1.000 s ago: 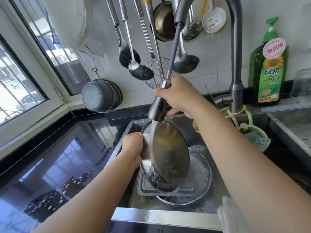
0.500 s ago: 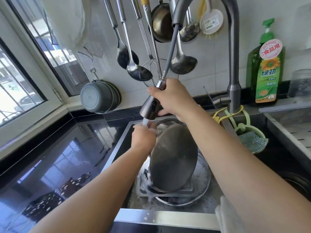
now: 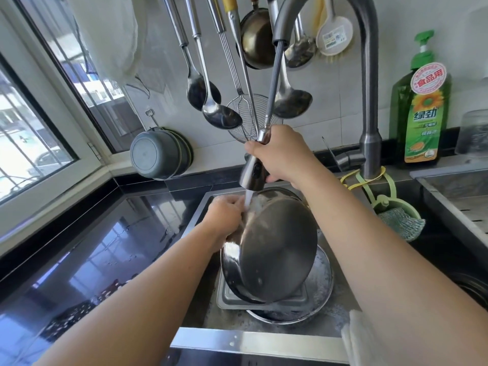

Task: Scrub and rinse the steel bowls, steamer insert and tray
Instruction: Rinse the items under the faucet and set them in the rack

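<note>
Both hands busy over the sink (image 3: 203,207).
Right hand (image 3: 284,157) fingers wrap the sprayer head (image 3: 250,173); left hand (image 3: 224,217) fingers grip the tilted steel bowl (image 3: 274,249) rim.

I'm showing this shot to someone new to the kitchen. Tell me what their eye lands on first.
First, the steel bowl tilted on edge over the sink, gripped at its rim by the left hand. Just above, the right hand grips the pull-out sprayer, pouring water onto the bowl's top edge. Behind, ladles hang on the wall; a green soap bottle stands far right.
</note>
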The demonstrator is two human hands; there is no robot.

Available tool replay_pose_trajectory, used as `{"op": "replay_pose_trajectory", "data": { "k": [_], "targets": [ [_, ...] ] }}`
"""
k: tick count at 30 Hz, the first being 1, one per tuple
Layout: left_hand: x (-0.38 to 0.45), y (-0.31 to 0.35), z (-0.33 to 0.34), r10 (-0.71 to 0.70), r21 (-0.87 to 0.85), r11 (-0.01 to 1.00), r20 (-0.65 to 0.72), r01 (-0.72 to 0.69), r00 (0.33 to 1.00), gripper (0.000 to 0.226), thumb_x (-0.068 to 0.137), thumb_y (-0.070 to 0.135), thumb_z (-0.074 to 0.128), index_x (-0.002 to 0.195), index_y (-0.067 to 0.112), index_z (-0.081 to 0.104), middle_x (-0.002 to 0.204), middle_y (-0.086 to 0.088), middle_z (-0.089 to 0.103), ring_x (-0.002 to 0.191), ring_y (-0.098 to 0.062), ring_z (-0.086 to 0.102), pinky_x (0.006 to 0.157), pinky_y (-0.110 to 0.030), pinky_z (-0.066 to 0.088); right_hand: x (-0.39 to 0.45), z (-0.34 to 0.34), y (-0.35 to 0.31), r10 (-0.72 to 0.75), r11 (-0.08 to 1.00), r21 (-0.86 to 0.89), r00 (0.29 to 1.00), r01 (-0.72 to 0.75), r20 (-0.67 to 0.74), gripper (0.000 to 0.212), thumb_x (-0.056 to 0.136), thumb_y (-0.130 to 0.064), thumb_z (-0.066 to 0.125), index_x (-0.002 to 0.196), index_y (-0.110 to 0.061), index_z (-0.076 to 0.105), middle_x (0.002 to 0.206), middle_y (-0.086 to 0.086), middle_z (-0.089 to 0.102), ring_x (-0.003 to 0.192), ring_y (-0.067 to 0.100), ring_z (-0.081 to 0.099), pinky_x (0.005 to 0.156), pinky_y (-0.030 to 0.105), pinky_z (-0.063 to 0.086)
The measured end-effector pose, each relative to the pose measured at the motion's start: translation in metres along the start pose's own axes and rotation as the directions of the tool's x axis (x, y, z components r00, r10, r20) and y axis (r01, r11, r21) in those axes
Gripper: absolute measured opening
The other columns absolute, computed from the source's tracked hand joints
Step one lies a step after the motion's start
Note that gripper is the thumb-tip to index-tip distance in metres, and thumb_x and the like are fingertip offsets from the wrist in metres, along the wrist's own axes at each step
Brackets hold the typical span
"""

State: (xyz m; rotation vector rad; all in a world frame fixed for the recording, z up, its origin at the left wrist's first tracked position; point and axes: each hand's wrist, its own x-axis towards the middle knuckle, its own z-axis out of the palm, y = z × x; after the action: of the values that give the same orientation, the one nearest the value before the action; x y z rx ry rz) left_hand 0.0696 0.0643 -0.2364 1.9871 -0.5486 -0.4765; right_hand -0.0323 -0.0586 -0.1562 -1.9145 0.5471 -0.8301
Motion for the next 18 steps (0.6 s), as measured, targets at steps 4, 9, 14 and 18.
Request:
{"op": "replay_pose_trajectory", "data": {
  "k": [4, 9, 14, 18],
  "targets": [
    [-0.004, 0.004, -0.006, -0.108, -0.191, 0.972, 0.137, 0.133, 0.985, 0.019, 0.102, 0.012, 0.064, 0.101, 0.003, 0.080, 0.106, -0.025, 0.076, 0.087, -0.035, 0.069, 0.089, -0.058, 0.057, 0.003, -0.003, 0.004, -0.005, 0.999, -0.032, 1.000, 0.005, -0.005, 0.032, 0.090, -0.037, 0.069, 0.096, -0.006, 0.063, 0.093, 0.011, 0.068, 0.070, 0.033, 0.073, 0.056, 0.046, 0.063],
    [-0.002, 0.001, -0.014, -0.157, -0.206, 0.959, 0.179, 0.193, 0.971, 0.025, 0.107, 0.013, 0.052, 0.105, 0.001, 0.075, 0.092, -0.018, 0.073, 0.069, -0.026, 0.068, 0.066, -0.041, 0.061, 0.008, -0.001, 0.013, -0.035, 0.996, -0.086, 0.998, 0.031, -0.050, 0.029, 0.091, -0.037, 0.068, 0.095, -0.009, 0.061, 0.092, 0.007, 0.066, 0.081, 0.029, 0.068, 0.068, 0.047, 0.062],
    [-0.009, -0.001, -0.017, -0.208, -0.204, 0.950, 0.153, 0.237, 0.966, 0.030, 0.110, 0.017, 0.047, 0.096, 0.009, 0.072, 0.080, -0.011, 0.071, 0.061, -0.023, 0.066, 0.052, -0.034, 0.058, 0.014, -0.007, 0.025, -0.060, 0.972, -0.231, 0.993, 0.036, -0.100, 0.031, 0.094, -0.043, 0.065, 0.099, -0.014, 0.056, 0.095, 0.004, 0.063, 0.088, 0.026, 0.060, 0.074, 0.037, 0.046],
    [-0.012, 0.001, -0.019, -0.213, -0.223, 0.945, 0.128, 0.238, 0.969, 0.027, 0.108, 0.020, 0.051, 0.090, 0.011, 0.070, 0.076, -0.009, 0.069, 0.059, -0.023, 0.064, 0.054, -0.033, 0.056, 0.015, -0.019, 0.030, -0.043, 0.942, -0.334, 0.986, -0.013, -0.161, 0.031, 0.096, -0.040, 0.063, 0.106, -0.012, 0.056, 0.098, 0.005, 0.061, 0.087, 0.027, 0.059, 0.071, 0.036, 0.046]
  ]
}}
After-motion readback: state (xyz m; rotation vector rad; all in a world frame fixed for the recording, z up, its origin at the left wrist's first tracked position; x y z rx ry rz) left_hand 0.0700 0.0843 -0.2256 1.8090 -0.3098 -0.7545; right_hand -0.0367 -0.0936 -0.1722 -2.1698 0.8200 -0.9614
